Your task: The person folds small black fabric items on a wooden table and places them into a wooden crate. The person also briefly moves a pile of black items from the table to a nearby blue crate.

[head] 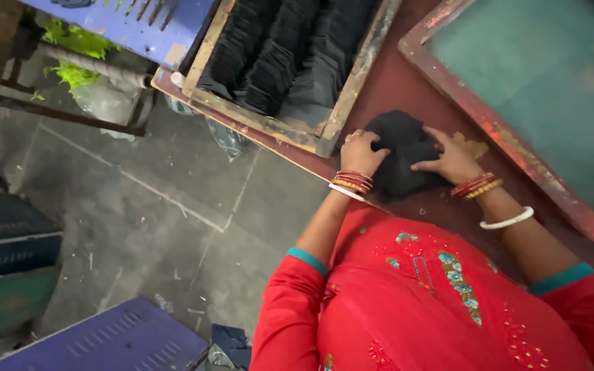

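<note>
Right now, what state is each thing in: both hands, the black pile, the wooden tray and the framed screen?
left hand: fingers curled, pressing on the black fabric pile
right hand: flat on the pile
black fabric pile: bunched on the red table
wooden tray: filled with rows of black pieces
framed screen: lying flat

Small workshop: worn red worktop [407,89], paint-stained wooden tray [352,89] packed with stacked black pieces [276,55], framed screen [544,89], littered concrete floor [139,213].
</note>
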